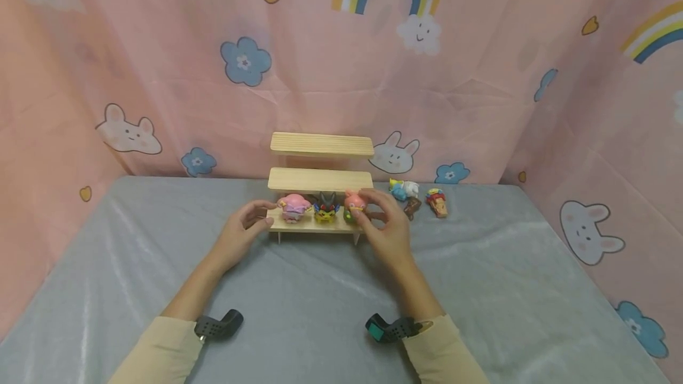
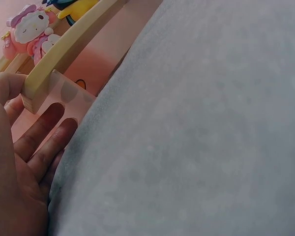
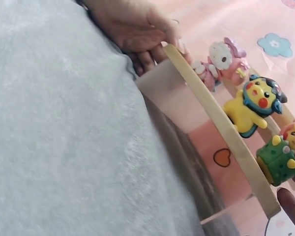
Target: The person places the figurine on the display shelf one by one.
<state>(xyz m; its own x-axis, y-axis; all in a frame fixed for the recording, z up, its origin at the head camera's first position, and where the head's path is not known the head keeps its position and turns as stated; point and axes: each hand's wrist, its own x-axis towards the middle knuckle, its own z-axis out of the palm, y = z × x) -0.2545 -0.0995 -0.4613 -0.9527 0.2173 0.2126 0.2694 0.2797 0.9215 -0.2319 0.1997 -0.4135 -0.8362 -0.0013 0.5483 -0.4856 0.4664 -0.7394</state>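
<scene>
A small tiered wooden display stand stands against the backdrop. Its lowest tier bears three figurines: a pink one with a white face, a yellow one in a dark hood and, at the right end, a pink-topped one with a green body. My right hand pinches this last figurine between thumb and fingers as it rests on the tier. My left hand holds the left end of the lowest tier, its thumb and index finger at the board edge; its other fingers extend beneath, beside the clear support.
Several loose figurines lie right of the stand, among them a blue and white pair, a brown one and a red and tan one. A grey cloth covers the table; pink curtains enclose it behind and at both sides.
</scene>
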